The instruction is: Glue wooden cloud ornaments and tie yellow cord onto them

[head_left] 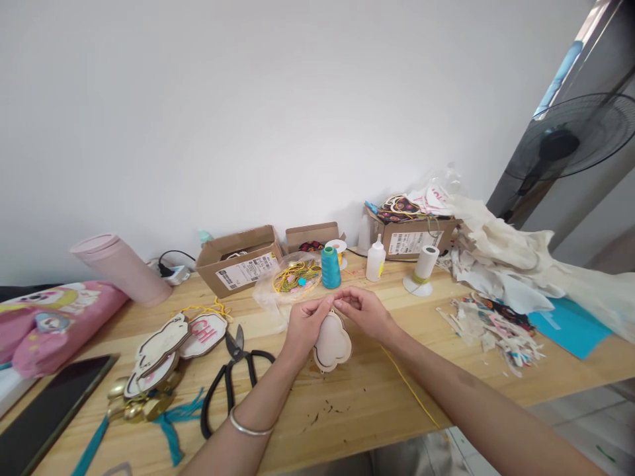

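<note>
— Where's your cloud-shaped pendant?
— Six o'clock from your fingertips, long axis twelve-to-six, left hand nearer than right hand.
— Fingers?
— Pressed together; pinching what, I can't tell.

Lighting bright, diffuse; wide-angle distortion present.
Plain white wall softly lit; black wire-caged fan stretched at right edge, darker; shadows soft.

Three cardboard boxes, two hands, one fan (and just one teal spool).
</note>
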